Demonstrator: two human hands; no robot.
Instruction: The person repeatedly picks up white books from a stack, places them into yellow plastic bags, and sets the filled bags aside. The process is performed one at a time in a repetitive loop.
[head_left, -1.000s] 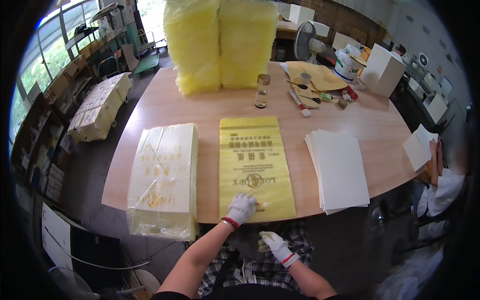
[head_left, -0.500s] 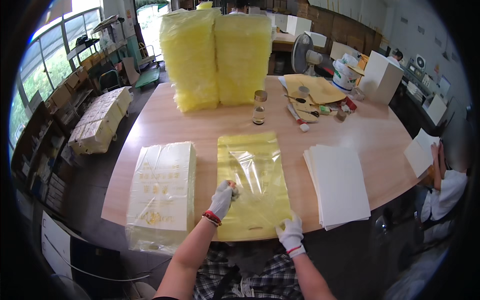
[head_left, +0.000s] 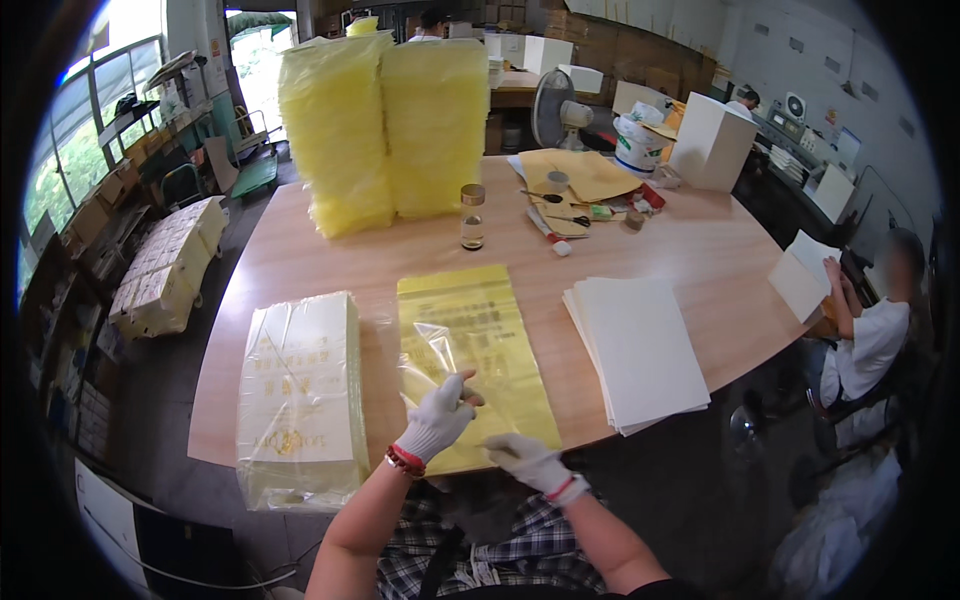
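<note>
A yellow translucent plastic bag (head_left: 495, 345) with faint printing lies flat in front of me on the table, atop what looks like a stack of such bags. My left hand (head_left: 440, 415), in a white glove with bare fingertips, rests over its middle; the fingers are bent and apart, and I see nothing in them. At the bag's near edge my gloved right hand (head_left: 527, 463) is closed, fingertips pinching that edge. Left of it stands a stack of white, gold-printed packets in clear yellowish bags (head_left: 300, 385). On the right lies a pile of white sheets or boards (head_left: 645, 350).
Two tall stacks of yellow bags (head_left: 385, 135) stand at the back left. Near them is a small glass jar (head_left: 472, 217). Brown paper (head_left: 580, 175), scissors (head_left: 570, 219) and a white bucket (head_left: 640, 143) lie farther right. Another person (head_left: 865, 340) sits at right holding white board.
My right hand has moved left from the bag's near right corner along its near edge. My left hand has shifted slightly toward me. The whole view has turned a little right.
</note>
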